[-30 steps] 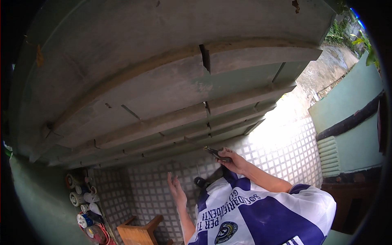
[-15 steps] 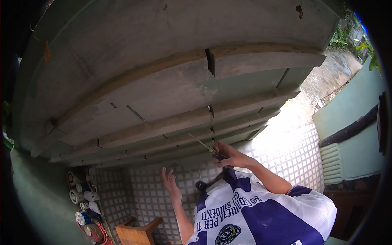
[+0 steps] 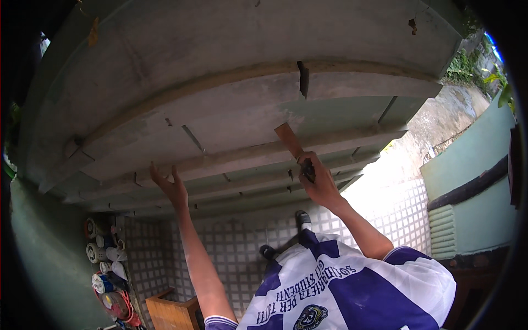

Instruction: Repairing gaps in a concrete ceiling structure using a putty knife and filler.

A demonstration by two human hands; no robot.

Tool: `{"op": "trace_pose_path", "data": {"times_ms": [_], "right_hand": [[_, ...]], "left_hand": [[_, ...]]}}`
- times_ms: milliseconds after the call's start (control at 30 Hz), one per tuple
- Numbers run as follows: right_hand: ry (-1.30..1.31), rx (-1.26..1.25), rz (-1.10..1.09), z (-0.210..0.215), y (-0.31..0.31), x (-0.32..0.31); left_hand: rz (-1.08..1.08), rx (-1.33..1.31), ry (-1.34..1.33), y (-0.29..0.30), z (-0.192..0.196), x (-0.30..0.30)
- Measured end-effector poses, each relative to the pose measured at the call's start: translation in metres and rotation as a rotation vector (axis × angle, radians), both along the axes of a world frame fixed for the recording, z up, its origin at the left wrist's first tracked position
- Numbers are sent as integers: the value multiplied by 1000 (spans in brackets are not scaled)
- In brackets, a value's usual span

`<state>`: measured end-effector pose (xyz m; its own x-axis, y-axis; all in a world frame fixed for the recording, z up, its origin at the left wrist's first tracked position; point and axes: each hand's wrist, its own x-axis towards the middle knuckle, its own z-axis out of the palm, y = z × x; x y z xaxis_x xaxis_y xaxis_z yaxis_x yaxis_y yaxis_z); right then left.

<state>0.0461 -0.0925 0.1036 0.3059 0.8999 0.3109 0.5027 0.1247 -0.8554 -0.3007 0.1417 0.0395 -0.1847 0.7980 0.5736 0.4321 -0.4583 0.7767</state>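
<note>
Overhead, right hand (image 3: pixel 319 184) clamps scraper (image 3: pixel 294 147); left hand (image 3: pixel 171 186) open.

Scraper (image 3: pixel 290 141) in right hand (image 3: pixel 320 184), left hand (image 3: pixel 171 187) on steps (image 3: pixel 220 115).

A tiled floor (image 3: pixel 379 220) of small pale squares with dark joints runs below, brightest in sunlight toward its right side. At its left edge, against a green wall (image 3: pixel 44 258), lies a cluster of white tape rolls (image 3: pixel 96 253) with a red coil of cable (image 3: pixel 124 308) just below them. A wooden box (image 3: pixel 170 313) stands near the floor's lower left corner. At the floor's right edge stand a green ribbed panel (image 3: pixel 443 231) and a green wall with a dark band (image 3: pixel 473 187). Greenery (image 3: pixel 467 66) shows far upper right.
</note>
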Motion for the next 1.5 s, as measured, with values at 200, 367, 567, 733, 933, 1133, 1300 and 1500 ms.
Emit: {"op": "trace_pose_path", "data": {"times_ms": [200, 367, 567, 733, 933, 1133, 1300, 1500], "right_hand": [[-65, -25, -39, 11, -1, -4], [209, -224, -26, 27, 2, -13], [499, -120, 49, 41, 25, -38], [625, 29, -108, 4, 45, -64], [406, 61, -450, 21, 56, -79], [432, 189, -415, 12, 89, -83], [309, 57, -552, 9, 106, -92], [239, 218, -667, -11, 136, -100]], "left_hand": [[17, 156, 337, 21, 21, 4], [-72, 284, 546, 17, 8, 6], [-89, 211, 514, 19, -17, 4], [-83, 300, 728, 13, -25, -4], [-131, 367, 729, 25, -23, -4], [-56, 858, 551, 26, 42, 53], [-32, 1095, 501, 22, 119, 60], [-25, 1036, 658, 32, 181, 57]]}}
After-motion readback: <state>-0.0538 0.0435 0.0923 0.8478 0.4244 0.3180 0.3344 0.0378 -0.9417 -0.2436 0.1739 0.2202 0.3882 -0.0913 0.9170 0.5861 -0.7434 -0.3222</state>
